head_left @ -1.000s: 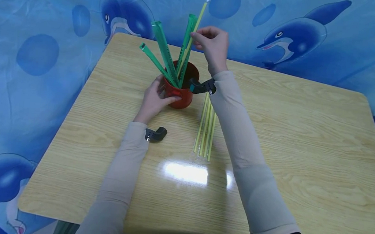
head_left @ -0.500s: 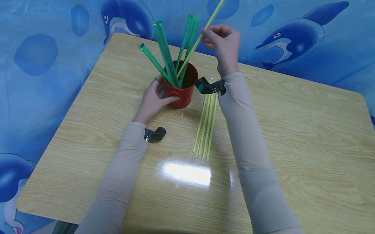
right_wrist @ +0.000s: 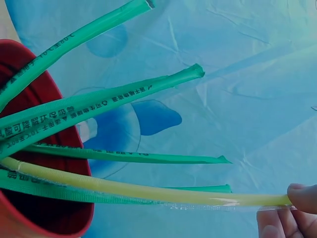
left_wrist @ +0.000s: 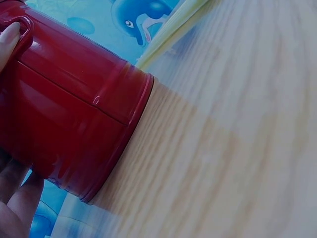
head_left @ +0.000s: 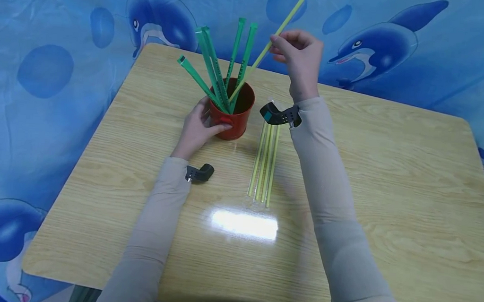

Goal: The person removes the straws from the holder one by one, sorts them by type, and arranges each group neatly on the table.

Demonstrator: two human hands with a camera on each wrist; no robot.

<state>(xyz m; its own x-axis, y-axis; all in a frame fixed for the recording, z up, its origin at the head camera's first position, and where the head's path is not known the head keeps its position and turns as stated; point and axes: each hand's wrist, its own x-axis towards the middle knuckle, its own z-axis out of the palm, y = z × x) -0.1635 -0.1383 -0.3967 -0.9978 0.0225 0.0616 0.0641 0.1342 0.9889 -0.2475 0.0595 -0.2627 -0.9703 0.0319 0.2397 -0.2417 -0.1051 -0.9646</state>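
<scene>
The right hand (head_left: 298, 56) pinches a yellow straw (head_left: 263, 53) near its top, its lower end inside the red cup (head_left: 233, 117) on the worktop (head_left: 372, 180). The left hand (head_left: 198, 128) grips the cup. The straw looks light, bendy and easily crushed; a gentle pinch suits it.

One red cup (head_left: 232, 118) stands on the tabletop (head_left: 392, 191). In it are five green wrapped straws (head_left: 213, 80) and one yellow wrapped straw (head_left: 263, 53). Four more yellow straws (head_left: 263, 164) lie in a bundle on the tabletop, though the exact number is hard to tell. Two hands are in view, the left hand (head_left: 196, 131) and the right hand (head_left: 300, 61), and each wrist carries one black camera.
</scene>
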